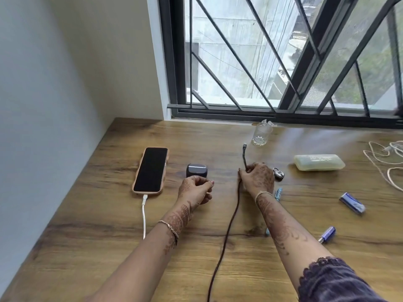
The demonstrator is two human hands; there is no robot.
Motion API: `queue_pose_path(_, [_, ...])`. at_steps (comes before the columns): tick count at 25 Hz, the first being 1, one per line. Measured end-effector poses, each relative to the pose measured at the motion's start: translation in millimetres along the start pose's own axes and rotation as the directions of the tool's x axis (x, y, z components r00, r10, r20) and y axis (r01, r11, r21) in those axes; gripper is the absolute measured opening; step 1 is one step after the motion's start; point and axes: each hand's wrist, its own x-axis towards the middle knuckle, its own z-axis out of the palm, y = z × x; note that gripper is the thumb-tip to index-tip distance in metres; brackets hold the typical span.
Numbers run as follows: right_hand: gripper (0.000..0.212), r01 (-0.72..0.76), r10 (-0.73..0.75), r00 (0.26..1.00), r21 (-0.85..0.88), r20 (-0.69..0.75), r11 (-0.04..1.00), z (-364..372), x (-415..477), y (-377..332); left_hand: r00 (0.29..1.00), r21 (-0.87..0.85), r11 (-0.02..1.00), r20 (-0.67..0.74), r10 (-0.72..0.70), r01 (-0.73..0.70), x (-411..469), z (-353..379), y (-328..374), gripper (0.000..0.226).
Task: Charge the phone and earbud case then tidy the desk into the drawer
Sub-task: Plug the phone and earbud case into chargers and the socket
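Note:
A phone (151,170) in a tan case lies face up at the left of the wooden desk (109,247), with a white cable (144,216) plugged into its near end. A dark earbud case (196,170) stands just right of the phone. My left hand (195,190) sits right behind the case with fingers curled, touching its near side; whether it grips the case is unclear. My right hand (257,178) grips a dark cable (226,236) near its plug end, and the plug (244,147) sticks up past my fingers.
A drinking glass (260,135) stands by the window sill. A small padlock (278,173) lies beside my right hand. A pale soft case (319,162), a white cord (386,162), a blue eraser (352,203), a blue battery (327,234) and a blue pen (278,193) lie to the right.

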Motion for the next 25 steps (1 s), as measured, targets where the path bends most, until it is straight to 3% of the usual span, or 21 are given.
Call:
queue_pose_path(13, [0.015,-0.014,0.013,0.998,0.011,0.067,1.000,-8.2,-5.5,-1.3,0.998,-0.037,0.999,-0.050,-0.041,0.039,-9.5,-2.8,-4.7,0.015])
queue_pose_path(19, [0.011,-0.053,0.027,0.990,0.186,0.141,0.981,-5.6,-56.4,-1.9,0.993,-0.143,0.986,-0.063,-0.097,0.087,-19.1,-6.2,-11.3,0.017])
queue_pose_path(25, [0.010,0.012,-0.061,0.984,0.278,0.169,0.960,-7.8,-103.1,-10.3,0.992,-0.227,0.970,-0.071,-0.106,0.087,-17.4,-9.7,-13.2,0.016])
